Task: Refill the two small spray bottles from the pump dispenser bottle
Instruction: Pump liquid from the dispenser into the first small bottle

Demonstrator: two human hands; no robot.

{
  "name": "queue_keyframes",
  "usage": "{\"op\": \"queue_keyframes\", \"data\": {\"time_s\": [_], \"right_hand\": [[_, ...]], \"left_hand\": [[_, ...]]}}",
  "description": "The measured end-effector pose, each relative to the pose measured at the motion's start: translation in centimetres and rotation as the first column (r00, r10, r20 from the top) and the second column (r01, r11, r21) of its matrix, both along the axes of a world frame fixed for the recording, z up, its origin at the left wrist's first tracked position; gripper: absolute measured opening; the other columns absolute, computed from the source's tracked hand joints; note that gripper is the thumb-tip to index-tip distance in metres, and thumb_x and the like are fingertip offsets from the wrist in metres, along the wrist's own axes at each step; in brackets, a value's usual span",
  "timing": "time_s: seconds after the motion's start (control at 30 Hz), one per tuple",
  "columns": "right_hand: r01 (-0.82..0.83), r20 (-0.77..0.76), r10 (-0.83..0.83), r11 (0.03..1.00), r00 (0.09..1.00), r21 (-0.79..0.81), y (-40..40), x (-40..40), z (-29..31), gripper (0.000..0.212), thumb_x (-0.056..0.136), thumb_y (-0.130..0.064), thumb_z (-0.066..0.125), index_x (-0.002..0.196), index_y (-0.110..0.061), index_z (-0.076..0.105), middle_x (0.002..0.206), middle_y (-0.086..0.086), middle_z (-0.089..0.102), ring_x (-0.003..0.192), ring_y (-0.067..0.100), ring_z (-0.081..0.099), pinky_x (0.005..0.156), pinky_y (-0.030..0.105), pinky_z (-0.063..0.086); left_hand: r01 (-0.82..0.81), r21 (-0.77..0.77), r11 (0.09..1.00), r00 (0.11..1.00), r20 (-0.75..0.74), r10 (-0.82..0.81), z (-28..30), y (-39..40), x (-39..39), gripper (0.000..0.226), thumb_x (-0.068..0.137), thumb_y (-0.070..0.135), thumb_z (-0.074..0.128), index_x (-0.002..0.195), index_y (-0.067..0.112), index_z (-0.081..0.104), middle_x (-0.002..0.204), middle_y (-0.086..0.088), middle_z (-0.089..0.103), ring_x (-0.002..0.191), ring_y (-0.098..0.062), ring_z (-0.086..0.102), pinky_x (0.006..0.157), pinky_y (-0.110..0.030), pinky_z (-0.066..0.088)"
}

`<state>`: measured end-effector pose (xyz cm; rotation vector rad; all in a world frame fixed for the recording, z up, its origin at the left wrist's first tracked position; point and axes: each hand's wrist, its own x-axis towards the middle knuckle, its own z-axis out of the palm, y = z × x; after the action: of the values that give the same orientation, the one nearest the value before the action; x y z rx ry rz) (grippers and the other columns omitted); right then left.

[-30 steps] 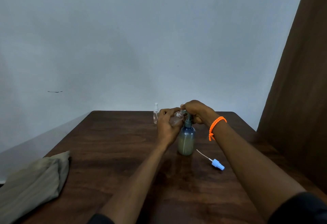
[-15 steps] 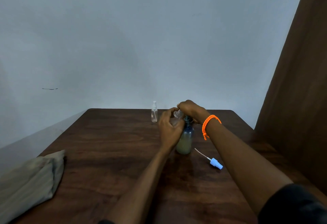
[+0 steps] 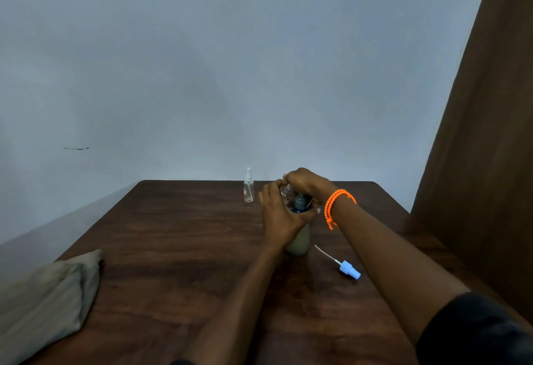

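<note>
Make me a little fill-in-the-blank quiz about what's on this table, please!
The loose spray head lying on the table is light ____.
The bracelet on the right wrist is ____.
The capped small spray bottle stands ____, apart from both hands.
The folded cloth lies at the table's ____ edge.

Missing words: blue; orange; upright; left

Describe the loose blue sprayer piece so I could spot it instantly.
Start at the dark wooden table and find the pump bottle under the hands. Just right of it lies the spray cap, the only light blue thing there, trailing a thin white tube.
</note>
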<state>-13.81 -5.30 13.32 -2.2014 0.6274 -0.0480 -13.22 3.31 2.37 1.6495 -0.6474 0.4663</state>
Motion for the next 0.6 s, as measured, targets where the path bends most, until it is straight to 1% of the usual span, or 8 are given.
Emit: {"op": "queue_keyframes", "data": {"time_s": [0.03,0.07,0.13,0.17,0.33,0.4,0.5,0.6], "right_hand": [[0.007,0.009,-0.007,1.000,1.000,-0.006,-0.05,0.07,-0.13,0.033,0.095,-0.018,0.048,0.107,0.004,0.069,0.110,0.023,0.072,0.104,0.041,0.069,0.095,0.049,0.056],[0.024,0.023,-0.024,1.000,0.999,-0.002,0.00,0.00,-0.34,0.032,0.095,-0.018,0.047,0.107,0.003,0.069,0.109,0.022,0.072,0.103,0.040,0.069,0.092,0.046,0.056],[0.058,0.052,-0.058,0.998,0.997,0.014,0.25,-0.33,-0.68,0.034,0.097,-0.019,0.045,0.108,0.001,0.069,0.107,0.019,0.072,0.103,0.037,0.068,0.082,0.038,0.052],[0.065,0.060,-0.066,0.998,0.996,0.018,0.36,-0.46,-0.72,0.035,0.098,-0.021,0.044,0.109,0.000,0.069,0.108,0.018,0.072,0.103,0.036,0.068,0.081,0.038,0.051],[0.046,0.037,-0.047,0.999,0.998,0.022,0.15,-0.38,-0.15,0.046,0.100,-0.036,0.039,0.110,-0.002,0.067,0.109,0.017,0.071,0.104,0.034,0.067,0.095,0.043,0.051],[0.042,0.031,-0.043,0.999,0.999,0.027,-0.23,0.22,-0.28,0.043,0.098,-0.035,0.041,0.108,-0.003,0.068,0.109,0.017,0.072,0.103,0.035,0.068,0.097,0.045,0.053],[0.060,0.056,-0.061,0.998,0.997,0.023,-0.28,0.32,-0.93,0.034,0.098,-0.024,0.044,0.106,-0.001,0.068,0.107,0.016,0.072,0.097,0.033,0.068,0.082,0.038,0.052],[0.069,0.081,-0.070,0.998,0.994,0.016,-0.19,-0.09,-0.91,0.031,0.101,-0.026,0.040,0.100,-0.004,0.063,0.100,0.014,0.068,0.090,0.031,0.062,0.076,0.035,0.045]], "left_hand": [[-0.009,0.005,1.000,1.000,-0.006,0.009,0.06,-0.12,0.12,0.082,0.048,0.048,0.088,0.116,0.018,0.054,0.112,0.003,0.053,0.110,-0.024,0.052,0.089,-0.048,0.052],[-0.015,0.011,1.000,1.000,-0.014,0.015,0.03,-0.23,0.17,0.082,0.047,0.049,0.085,0.116,0.018,0.054,0.112,0.003,0.053,0.110,-0.025,0.052,0.088,-0.049,0.052],[-0.025,0.012,1.000,0.999,-0.029,0.026,-0.13,-0.47,0.19,0.082,0.044,0.050,0.082,0.114,0.017,0.054,0.112,0.002,0.055,0.109,-0.025,0.052,0.088,-0.050,0.052],[-0.031,0.010,0.999,0.999,-0.031,0.031,-0.18,-0.51,0.18,0.081,0.044,0.049,0.082,0.113,0.017,0.054,0.111,0.002,0.055,0.108,-0.026,0.052,0.087,-0.051,0.051],[-0.031,0.029,0.999,0.999,-0.022,0.031,0.10,-0.34,-0.02,0.081,0.047,0.050,0.084,0.114,0.019,0.051,0.112,0.003,0.053,0.109,-0.026,0.051,0.087,-0.052,0.051],[-0.033,0.035,0.999,0.999,-0.021,0.033,0.35,-0.26,-0.01,0.082,0.047,0.049,0.084,0.116,0.020,0.050,0.113,0.004,0.052,0.111,-0.025,0.050,0.089,-0.051,0.051],[-0.060,0.050,0.997,0.998,-0.004,0.061,0.33,-0.26,-0.26,0.082,0.046,0.052,0.080,0.115,0.018,0.052,0.113,0.007,0.050,0.112,-0.022,0.047,0.090,-0.049,0.048],[-0.062,0.058,0.996,0.998,-0.005,0.062,0.36,-0.25,-0.52,0.081,0.045,0.055,0.075,0.114,0.018,0.052,0.112,0.006,0.051,0.111,-0.022,0.046,0.091,-0.049,0.047]]}}
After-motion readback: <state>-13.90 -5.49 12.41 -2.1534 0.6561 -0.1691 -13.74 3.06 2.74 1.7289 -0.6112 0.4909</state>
